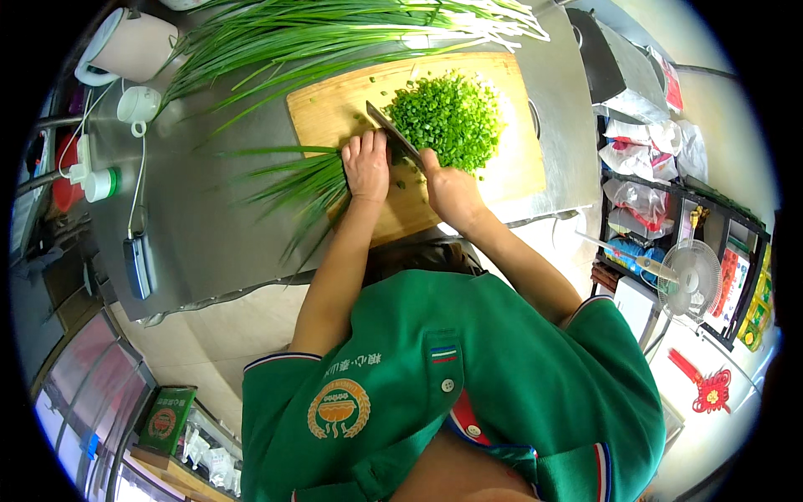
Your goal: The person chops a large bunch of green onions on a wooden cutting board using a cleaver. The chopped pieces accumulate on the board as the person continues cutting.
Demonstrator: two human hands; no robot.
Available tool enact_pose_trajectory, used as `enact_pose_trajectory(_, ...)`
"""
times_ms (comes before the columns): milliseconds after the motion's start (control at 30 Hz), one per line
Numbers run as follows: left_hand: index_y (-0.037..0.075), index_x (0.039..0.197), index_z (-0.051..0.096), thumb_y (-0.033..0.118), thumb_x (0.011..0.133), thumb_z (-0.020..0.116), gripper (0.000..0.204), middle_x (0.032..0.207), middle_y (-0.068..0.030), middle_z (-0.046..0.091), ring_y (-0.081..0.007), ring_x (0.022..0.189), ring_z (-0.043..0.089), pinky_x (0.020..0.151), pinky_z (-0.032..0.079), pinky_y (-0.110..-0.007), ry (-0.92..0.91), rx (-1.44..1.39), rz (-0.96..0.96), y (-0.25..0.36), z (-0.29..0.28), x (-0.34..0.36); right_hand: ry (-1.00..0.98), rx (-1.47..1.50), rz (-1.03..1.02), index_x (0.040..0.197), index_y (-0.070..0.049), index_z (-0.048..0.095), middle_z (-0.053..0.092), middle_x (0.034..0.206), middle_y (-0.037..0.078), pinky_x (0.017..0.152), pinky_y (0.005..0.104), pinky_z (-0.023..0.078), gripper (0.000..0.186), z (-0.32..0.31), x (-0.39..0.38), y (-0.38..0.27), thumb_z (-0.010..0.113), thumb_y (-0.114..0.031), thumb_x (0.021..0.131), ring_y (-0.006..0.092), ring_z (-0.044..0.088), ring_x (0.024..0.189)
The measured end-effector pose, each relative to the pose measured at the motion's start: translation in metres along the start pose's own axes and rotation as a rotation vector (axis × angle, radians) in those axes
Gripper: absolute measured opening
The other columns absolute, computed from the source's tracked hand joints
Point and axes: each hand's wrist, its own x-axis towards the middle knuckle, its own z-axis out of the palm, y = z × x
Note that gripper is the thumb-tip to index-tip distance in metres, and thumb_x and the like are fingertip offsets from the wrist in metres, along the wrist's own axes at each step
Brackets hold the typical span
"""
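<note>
A wooden cutting board (pixel 510 109) lies on the metal table, with a heap of chopped scallions (pixel 447 117) on its upper middle. My right hand (pixel 452 194) is closed round the handle of a kitchen knife (pixel 390 132), whose blade points away and to the left, between the heap and my other hand. Pressed down on a bunch of scallions (pixel 305 184) is my left hand (pixel 366 166), its fingers together beside the blade. The green leaves of that bunch trail left off the board. Small cut bits are scattered around the knife.
Long whole scallions (pixel 351 33) are spread along the far side of the metal table (pixel 201 226). At the left are a pale pot (pixel 134 46), a cabled white device (pixel 139 105) and a phone-like block (pixel 138 268). A fan (pixel 690 280) and shelves (pixel 636 205) stand at the right.
</note>
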Motion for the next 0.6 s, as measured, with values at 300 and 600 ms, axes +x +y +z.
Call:
enact_pose_trajectory(300, 0.008, 0.097, 0.058, 0.012, 0.081, 0.054, 0.017, 0.098, -0.0061, 0.054, -0.0253, 0.093, 0.051, 0.081, 0.04, -0.038, 0.092, -0.13, 0.011, 0.002, 0.002, -0.003, 0.047, -0.004, 0.039, 0.114, 0.001, 0.043, 0.062, 0.063, 0.019, 0.052, 0.0463, 0.049, 0.029, 0.02, 0.024, -0.002, 0.048, -0.007, 0.087, 0.0368, 0.062, 0.059)
enact_pose_trajectory(600, 0.004, 0.103, 0.058, 0.008, 0.079, 0.055, 0.025, 0.1, -0.0106, 0.053, -0.0291, 0.094, 0.051, 0.083, 0.041, -0.039, 0.01, -0.128, -0.006, 0.0, 0.0, -0.003, -0.039, -0.08, 0.038, 0.119, 0.001, 0.042, 0.065, 0.073, 0.018, 0.057, 0.043, 0.053, 0.035, 0.024, 0.024, -0.015, 0.045, -0.001, 0.084, 0.0344, 0.065, 0.066)
